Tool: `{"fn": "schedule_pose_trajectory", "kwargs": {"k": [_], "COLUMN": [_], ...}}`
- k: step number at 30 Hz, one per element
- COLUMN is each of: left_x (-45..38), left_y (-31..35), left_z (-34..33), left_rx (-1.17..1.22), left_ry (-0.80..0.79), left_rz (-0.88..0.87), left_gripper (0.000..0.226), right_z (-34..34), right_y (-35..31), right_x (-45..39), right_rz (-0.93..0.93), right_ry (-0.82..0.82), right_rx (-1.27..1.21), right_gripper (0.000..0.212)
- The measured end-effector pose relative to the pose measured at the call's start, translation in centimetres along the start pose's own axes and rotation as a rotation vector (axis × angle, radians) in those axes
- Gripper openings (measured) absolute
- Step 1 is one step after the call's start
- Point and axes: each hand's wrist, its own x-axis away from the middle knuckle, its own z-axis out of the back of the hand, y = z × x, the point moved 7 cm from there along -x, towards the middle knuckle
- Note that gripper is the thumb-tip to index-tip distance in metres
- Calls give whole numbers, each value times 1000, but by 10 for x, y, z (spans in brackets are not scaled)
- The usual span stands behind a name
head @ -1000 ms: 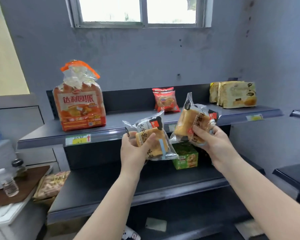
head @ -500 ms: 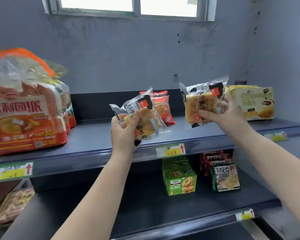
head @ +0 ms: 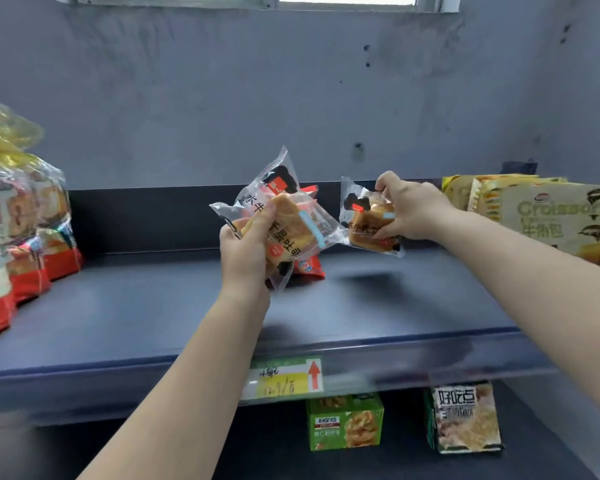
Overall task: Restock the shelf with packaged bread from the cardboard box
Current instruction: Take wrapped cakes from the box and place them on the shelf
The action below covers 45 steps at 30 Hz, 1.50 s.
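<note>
A dark blue shelf (head: 378, 306) runs beneath a grey wall, croissant packs (head: 551, 216) at three o'clock and bagged loaves (head: 18, 237) at nine. Above its middle, the left hand (head: 246, 251) grips one bread packet (head: 284, 226) — fingers curled round it — while the right hand (head: 413, 209) pinches a second packet (head: 368, 220) just above the shelf near its back.

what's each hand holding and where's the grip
Left hand grips one bread pack around its lower left side; right hand pinches another bread pack at its right edge.

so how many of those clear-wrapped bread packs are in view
2. One bread pack is held in the left hand above the shelf; the other pack is in the right hand, near the shelf's back. More may be hidden out of view.
</note>
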Motion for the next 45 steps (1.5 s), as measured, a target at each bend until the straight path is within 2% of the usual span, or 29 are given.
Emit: {"fn": "schedule_pose_trajectory", "kwargs": {"k": [3, 7, 11, 14, 16, 18, 20, 22, 25, 28, 31, 33, 34, 36, 37, 38, 42, 43, 45], "left_x": [-10, -23, -32, -36, -38, -40, -40, -39, -37, -33, -36, -37, -36, -32, -31, -27, -24, -22, -20], "left_y": [-9, -12, -17, -21, -23, -23, -23, -24, -24, -21, -21, -19, -17, -14, -14, -14, -16, -12, -4], "left_z": [-21, -50, -61, -61, -60, -59, -59, -58, -57, -58, -56, -56, -58, -66, -69, -74, -81, -80, -75], "left_rx": [37, 46, -65, -88, -71, -53, -17, -6, -28, -34, -20, -21, -63, -229, -303, -342, -379, -424, -547], "left_ry": [28, 2, -3, 8, 14, 13, 13, 17, 15, 8, 10, 16, 25, -7, -36, -81, -215, -198, -119], "left_rz": [37, -5, -45, -70, -66, -48, -34, -38, -43, -44, -60, -100, -126, -155, -169, -195, -283, -344, -475], "left_gripper": [32, 40, 60, 39, 34, 40, 53, 54, 57, 73, 57, 46, 51, 85, 94, 88, 41, 39, 40], "right_z": [-26, -62, -85, -86, -80, -69, -59, -63, -89, -85, -61, -51, -48, -43, -43, -43, -38, -36, -30], "right_y": [8, 19, 25, 23, 19, 16, 12, 4, 5, 6, -3, -14, -23, -37, -36, -35, -13, 0, 29], "right_x": [-33, -67, -82, -83, -80, -78, -75, -68, -59, -56, -44, -29, -21, -9, -9, -9, -12, -13, -18], "right_rz": [65, 89, 87, 75, 54, 49, 84, 163, 156, 107, 93, 68, 46, -16, -67, -124, -289, -331, -383], "right_ry": [-75, -152, -115, -59, -19, 24, 76, 12, -193, -201, -80, -124, -179, -233, -207, -171, 48, 145, 328], "right_rx": [97, 77, 171, 213, 170, 105, 80, 171, 200, 130, -126, -572, -862, -1309, -1426, -1524, -1829, -1832, -1675], "right_gripper": [73, 69, 72, 81, 83, 73, 53, 43, 65, 81, 83, 64, 47, 18, 19, 20, 37, 42, 34]}}
